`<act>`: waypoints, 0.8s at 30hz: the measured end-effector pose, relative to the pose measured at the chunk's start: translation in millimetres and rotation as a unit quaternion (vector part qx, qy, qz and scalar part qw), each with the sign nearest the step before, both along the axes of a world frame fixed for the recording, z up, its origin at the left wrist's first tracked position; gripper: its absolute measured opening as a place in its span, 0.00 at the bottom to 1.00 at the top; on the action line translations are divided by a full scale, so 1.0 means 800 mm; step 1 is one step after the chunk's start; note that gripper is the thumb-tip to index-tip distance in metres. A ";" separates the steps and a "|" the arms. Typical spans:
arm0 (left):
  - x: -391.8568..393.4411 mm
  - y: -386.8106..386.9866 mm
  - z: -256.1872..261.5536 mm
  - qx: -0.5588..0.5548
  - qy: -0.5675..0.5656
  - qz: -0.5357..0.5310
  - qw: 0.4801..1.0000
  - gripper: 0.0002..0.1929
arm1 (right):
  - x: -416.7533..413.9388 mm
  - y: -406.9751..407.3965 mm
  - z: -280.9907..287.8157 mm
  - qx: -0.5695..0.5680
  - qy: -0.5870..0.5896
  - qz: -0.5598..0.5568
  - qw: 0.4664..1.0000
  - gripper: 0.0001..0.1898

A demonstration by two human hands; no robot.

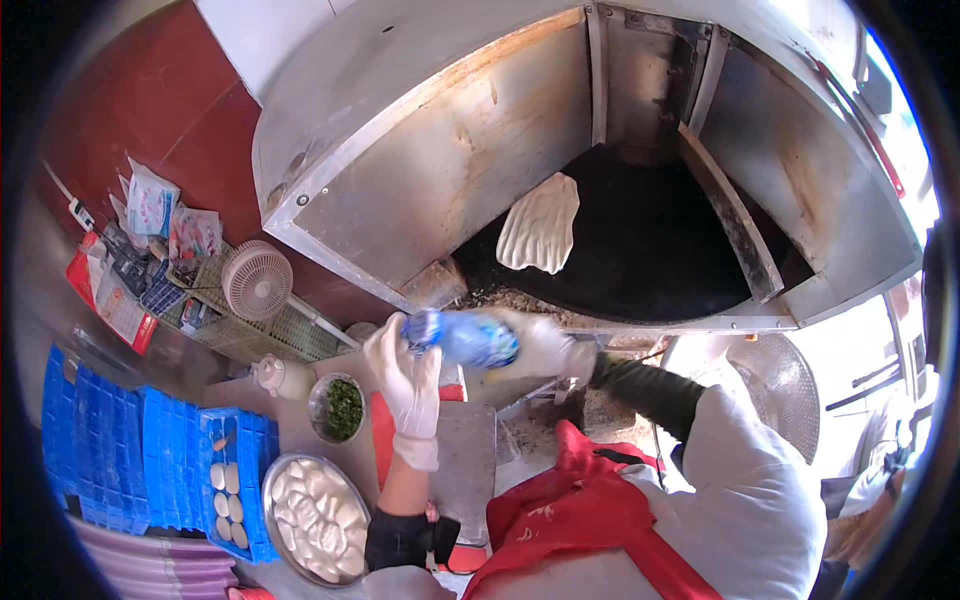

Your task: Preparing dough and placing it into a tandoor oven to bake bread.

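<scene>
A blue plastic bottle [469, 341] lies nearly level in the air between my hands, blurred by motion. My left hand [409, 379], in a thin whitish glove, has its fingers around the bottle's left end. At the other end, my gloved right hand [544, 345] grips the bottle; blur hides its fingers. Behind them, a stretched strip of pale dough [541, 225] lies on a round black griddle [637, 247] inside a metal hood. Below my left hand is a flat metal plate [461, 465]. A bowl of chopped greens [343, 409] stands left of that hand.
A steel tray of dough pieces [319, 517] stands at lower left, beside stacked blue crates [172, 465], one holding dough rounds. A small fan [257, 281] sits by a woven basket [232, 334]. The metal hood [480, 150] encloses the griddle. A perforated metal pan [776, 397] is at right.
</scene>
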State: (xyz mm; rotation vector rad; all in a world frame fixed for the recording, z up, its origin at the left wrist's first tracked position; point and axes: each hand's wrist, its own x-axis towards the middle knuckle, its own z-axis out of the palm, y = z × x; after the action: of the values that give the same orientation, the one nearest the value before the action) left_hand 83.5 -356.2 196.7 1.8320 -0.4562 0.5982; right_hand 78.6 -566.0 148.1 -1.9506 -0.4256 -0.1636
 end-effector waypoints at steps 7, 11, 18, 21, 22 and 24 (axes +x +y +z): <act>-0.163 0.168 -0.165 0.281 0.127 0.145 0.940 0.21 | 0.048 -0.223 0.043 -0.478 0.040 -0.380 0.791 0.38; -0.296 0.235 -0.280 0.338 0.223 0.255 0.878 0.30 | 0.098 -0.265 0.041 -0.566 0.086 -0.318 0.756 0.38; -0.357 0.280 -0.329 0.412 0.521 0.203 0.719 0.40 | 0.162 -0.227 0.022 -0.511 0.083 -0.312 0.797 0.32; -0.354 0.285 -0.338 0.376 0.537 0.217 0.724 0.33 | 0.151 -0.209 0.007 -0.505 0.043 -0.329 0.797 0.35; -0.356 0.285 -0.331 0.332 0.557 0.252 0.718 0.31 | 0.146 -0.195 0.019 -0.521 0.068 -0.278 0.804 0.35; -0.367 0.259 -0.292 0.307 0.515 0.306 0.739 0.25 | 0.137 -0.201 0.020 -0.546 0.075 -0.202 0.810 0.37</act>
State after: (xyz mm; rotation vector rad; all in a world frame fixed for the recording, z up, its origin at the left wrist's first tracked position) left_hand -210.1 -149.3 -37.0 2.6125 0.8417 -0.2891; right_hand 188.6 -726.6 164.0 -3.1642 0.0742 -0.0182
